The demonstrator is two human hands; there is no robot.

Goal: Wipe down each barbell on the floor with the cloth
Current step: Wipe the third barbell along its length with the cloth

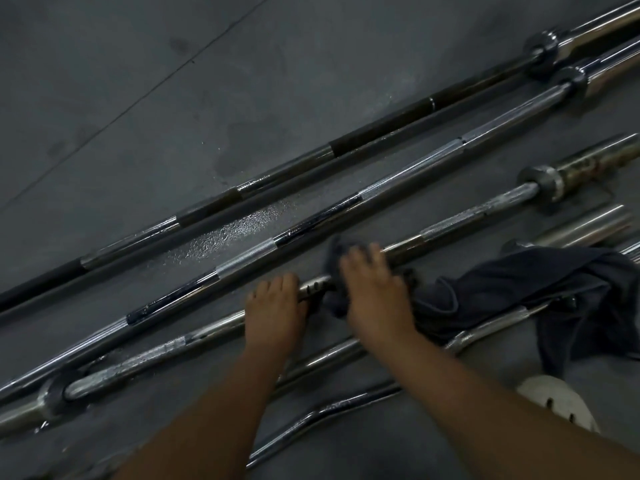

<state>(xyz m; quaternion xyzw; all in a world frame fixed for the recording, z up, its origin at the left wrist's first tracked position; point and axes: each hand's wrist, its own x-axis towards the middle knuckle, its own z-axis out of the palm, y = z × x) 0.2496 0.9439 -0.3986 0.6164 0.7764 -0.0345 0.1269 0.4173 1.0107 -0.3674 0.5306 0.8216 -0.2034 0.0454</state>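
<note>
From my remote seat, the grey floor (138, 81) fills the frame, with a wet patch (235, 233) at centre. Crossing it from lower left to upper right lie a long black barbell (381, 133), a long chrome barbell (415, 166) just below it, and a shorter middle barbell (450, 228), which is the one in hand. Two bent curl bars (329, 355) sit toward the bottom edge, and a white shoe (557, 400) at lower right.

The dark cloth (502, 289) trails from centre to the right edge, one end bunched over the middle barbell.

My left hand (273, 306) grips that bar's shaft, fingers curled over the top, just left of the cloth. My right hand (374, 285) lies on the bunched cloth over the bar. It is blurred, so I cannot tell whether the fingers close right round.

To do this stroke well, I'd wrap the cloth fully round the shaft, hold the bar steady with the left hand against rolling, and run long passes toward each collar, working into the knurling and the droplets.
</note>
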